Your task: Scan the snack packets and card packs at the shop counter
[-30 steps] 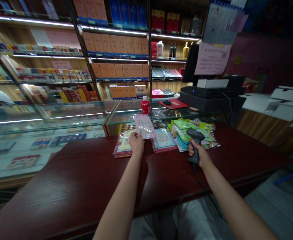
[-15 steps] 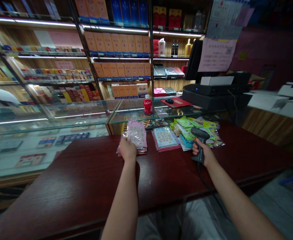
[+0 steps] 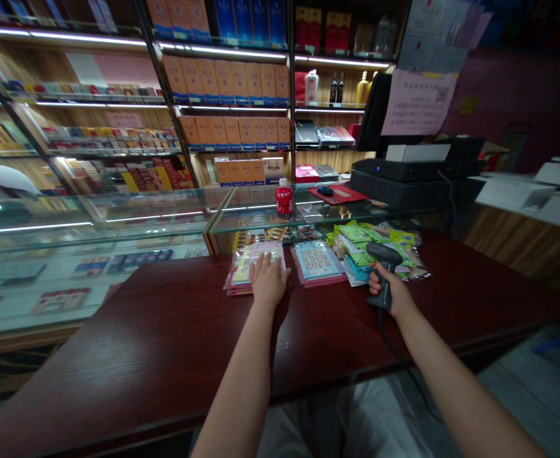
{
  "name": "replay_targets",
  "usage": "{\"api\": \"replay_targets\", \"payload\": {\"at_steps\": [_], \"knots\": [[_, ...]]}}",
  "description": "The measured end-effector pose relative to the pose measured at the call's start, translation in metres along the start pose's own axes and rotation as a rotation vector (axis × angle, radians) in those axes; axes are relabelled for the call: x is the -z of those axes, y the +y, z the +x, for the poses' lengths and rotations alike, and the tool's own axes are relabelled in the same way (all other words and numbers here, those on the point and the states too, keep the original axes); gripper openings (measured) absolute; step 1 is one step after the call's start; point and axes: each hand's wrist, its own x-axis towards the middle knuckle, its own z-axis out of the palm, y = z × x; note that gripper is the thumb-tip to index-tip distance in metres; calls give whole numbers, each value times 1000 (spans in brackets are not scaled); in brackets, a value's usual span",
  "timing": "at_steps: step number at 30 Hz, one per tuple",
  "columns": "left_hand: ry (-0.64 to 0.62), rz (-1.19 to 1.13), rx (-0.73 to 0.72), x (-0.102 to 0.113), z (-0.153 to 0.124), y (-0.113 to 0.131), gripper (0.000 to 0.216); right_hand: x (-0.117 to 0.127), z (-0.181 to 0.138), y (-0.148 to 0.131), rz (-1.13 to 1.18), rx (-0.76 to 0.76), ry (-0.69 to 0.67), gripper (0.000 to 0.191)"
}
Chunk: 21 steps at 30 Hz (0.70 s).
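Observation:
My left hand [image 3: 267,280] lies flat with its fingers spread on a pile of plastic-wrapped packets [image 3: 242,270], pink and yellow on top. In my right hand [image 3: 394,291] is a dark handheld barcode scanner [image 3: 382,257], gripped by its handle, its cord running down over the table edge. Between the hands sits a second pile of packets [image 3: 315,257], light blue on top with a grid of small pictures. Green and yellow bags [image 3: 356,235] lie heaped just behind the scanner.
A red bottle [image 3: 284,198] stands on the glass display case [image 3: 175,219] beyond the dark wooden table [image 3: 141,356]. At back right are a computer mouse [image 3: 325,190] on a red mat, a monitor [image 3: 375,114] and a black cash drawer [image 3: 394,187]. A person's pale sleeve [image 3: 3,178] shows far left.
My left hand has let go of the raised edge of a pink packet, which now lies down on the pile, and has moved right onto it. My right hand stays with the scanner.

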Motion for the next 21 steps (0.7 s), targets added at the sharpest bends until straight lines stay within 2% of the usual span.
{"api": "replay_targets", "payload": {"at_steps": [3, 9, 13, 17, 19, 21], "knots": [[-66, 1, -21, -9, 0, 1, 33, 0, 0, -1, -5, -2, -3, 39], [-59, 60, 92, -11, 1, -3, 34, 0, 0, -1, 4, -5, -4, 38], [-41, 68, 93, -6, 0, 0, 35, -1, 0, -1, 21, -8, -4, 38], [29, 33, 14, 0, 1, 16, 33, -2, -1, -1, 45, -9, -2, 39], [-10, 1, -36, 0, 4, 29, 25, -3, -1, -1, 54, -8, -2, 39], [-111, -32, -52, -4, 8, 45, 22, -3, -1, -1, 61, -6, -3, 38]]}}
